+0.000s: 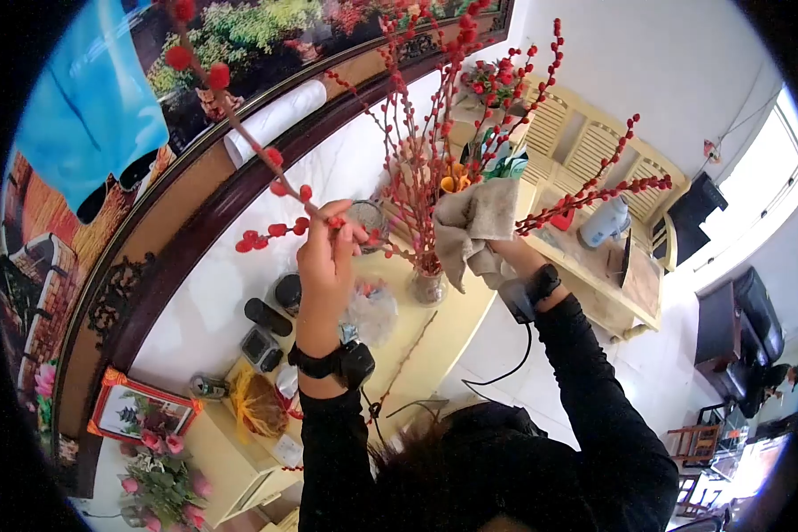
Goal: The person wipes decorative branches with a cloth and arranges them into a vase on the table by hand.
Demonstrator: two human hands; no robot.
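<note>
My left hand (pixel 326 253) pinches a stem with red, fuzzy berry-like buds; this branch (pixel 248 133) rises toward the upper left. A crumpled grey-beige cloth (pixel 479 217) is bunched in my right hand (pixel 512 254), whose fingers are mostly hidden behind it. Whether the cloth is around a stem, I cannot tell. Between my hands, several red-budded branches (pixel 417 168) stand in a clear glass vase (pixel 429 288) on a cream cabinet (pixel 457 324). One loose stem (pixel 408 363) lies on the cabinet top.
Dark cylinders (pixel 268 316), a plastic bag (pixel 372 310) and a yellow-wrapped item (pixel 255 403) sit left of the vase. A framed picture (pixel 146 408) and pink flowers (pixel 164 470) are lower left. A wooden bench and a table with a thermos (pixel 603 222) stand at right.
</note>
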